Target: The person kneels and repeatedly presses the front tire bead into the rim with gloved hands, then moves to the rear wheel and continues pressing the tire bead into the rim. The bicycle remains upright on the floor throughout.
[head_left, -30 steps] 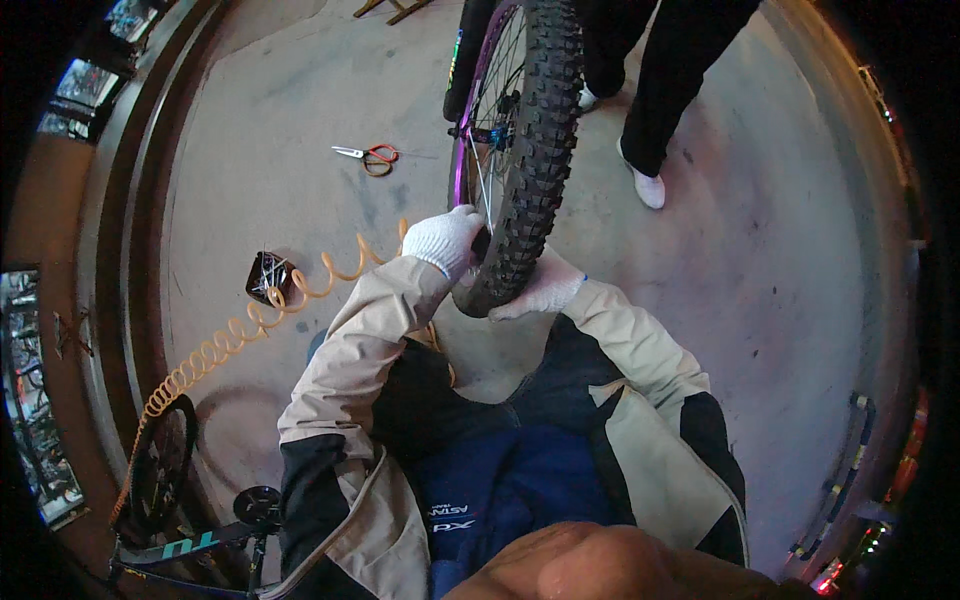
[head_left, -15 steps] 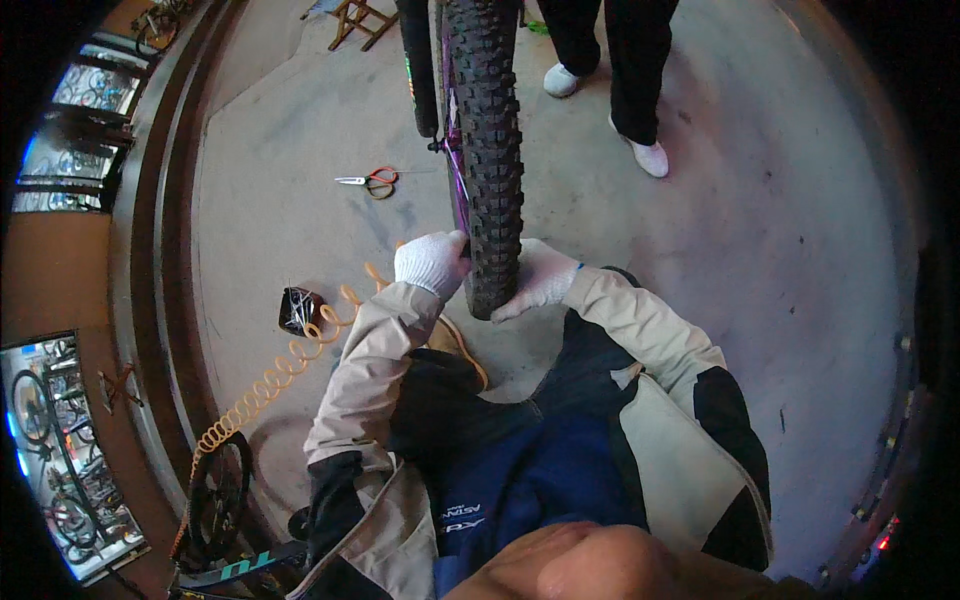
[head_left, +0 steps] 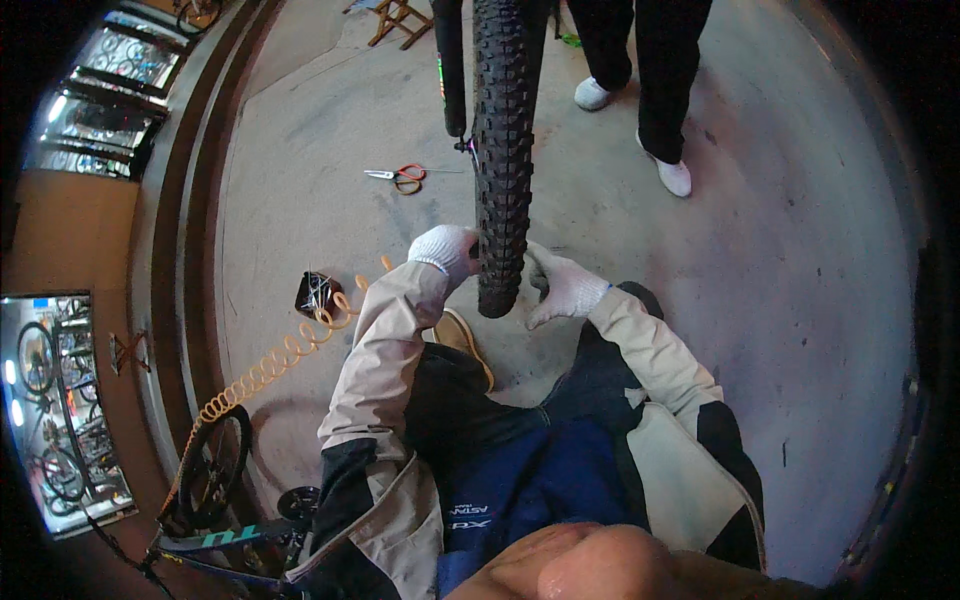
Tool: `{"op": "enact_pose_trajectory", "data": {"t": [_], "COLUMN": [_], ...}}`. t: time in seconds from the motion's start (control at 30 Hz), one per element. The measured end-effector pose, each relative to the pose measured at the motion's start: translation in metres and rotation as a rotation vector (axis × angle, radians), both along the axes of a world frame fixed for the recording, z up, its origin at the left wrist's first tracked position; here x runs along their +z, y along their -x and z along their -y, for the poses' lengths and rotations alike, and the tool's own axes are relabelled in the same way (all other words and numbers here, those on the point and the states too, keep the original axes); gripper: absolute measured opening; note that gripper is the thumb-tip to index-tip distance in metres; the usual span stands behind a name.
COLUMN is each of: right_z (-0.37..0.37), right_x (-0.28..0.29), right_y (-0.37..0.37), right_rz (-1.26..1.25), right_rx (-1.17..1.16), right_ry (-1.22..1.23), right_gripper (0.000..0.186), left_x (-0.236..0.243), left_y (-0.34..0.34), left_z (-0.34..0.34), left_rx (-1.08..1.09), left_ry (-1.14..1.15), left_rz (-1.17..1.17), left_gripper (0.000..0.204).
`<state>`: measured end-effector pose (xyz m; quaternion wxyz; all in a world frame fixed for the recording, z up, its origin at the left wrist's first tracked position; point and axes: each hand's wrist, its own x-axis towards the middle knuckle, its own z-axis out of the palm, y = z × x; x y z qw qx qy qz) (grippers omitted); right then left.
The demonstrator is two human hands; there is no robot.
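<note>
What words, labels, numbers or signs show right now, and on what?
Dark blue top: white lettering, not copied out here.
Bike frame, lower left: large teal characters, not copied out either.
Black fork leg left of the knobby tyre: small coloured marks, too small to read.
Scissors: no lettering I can make out.

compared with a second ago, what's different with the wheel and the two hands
The wheel has swung from angled, spoked side showing, to nearly edge-on. The right hand has opened, its thumb now clear of the tyre; whether its fingertips still touch is unclear. The left hand stays at the tyre's left side. The scissors still lie on the floor.
</note>
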<state>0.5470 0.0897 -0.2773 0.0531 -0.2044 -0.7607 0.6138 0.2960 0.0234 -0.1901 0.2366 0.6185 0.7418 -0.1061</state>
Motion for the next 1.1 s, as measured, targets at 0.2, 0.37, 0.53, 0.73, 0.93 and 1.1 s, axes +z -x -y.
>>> {"op": "enact_pose_trajectory", "data": {"t": [0.2, 0.37, 0.53, 0.73, 0.93, 1.1], "right_z": [0.007, 0.024, 0.011, 0.007, 0.010, 0.010], "right_x": [-0.072, -0.134, -0.165, -0.174, -0.178, -0.193], "right_y": [-0.014, -0.013, -0.013, -0.008, -0.012, -0.012], "right_rz": [0.148, 0.155, 0.203, 0.172, 0.161, 0.087], "right_rx": [-0.148, -0.451, -0.595, -0.712, -0.757, -0.780], "right_ry": [0.160, 0.348, 0.378, 0.607, 0.631, 0.670], "right_gripper": [0.091, 0.047, 0.040, 0.035, 0.018, 0.034], "left_x": [0.002, 0.012, 0.032, 0.044, 0.043, 0.045], "left_y": [0.005, 0.013, 0.000, -0.016, -0.023, -0.025], "left_z": [0.006, 0.015, 0.019, 0.030, 0.030, 0.030], "left_rx": [0.004, 0.200, 0.566, 0.489, 0.434, 0.428], "left_ry": [-0.029, -0.429, -0.638, -0.509, -0.436, -0.404], "left_rz": [0.059, 0.274, 1.167, 1.272, 1.200, 1.231], "left_gripper": [0.040, 0.036, 0.045, 0.072, 0.090, 0.090]}}
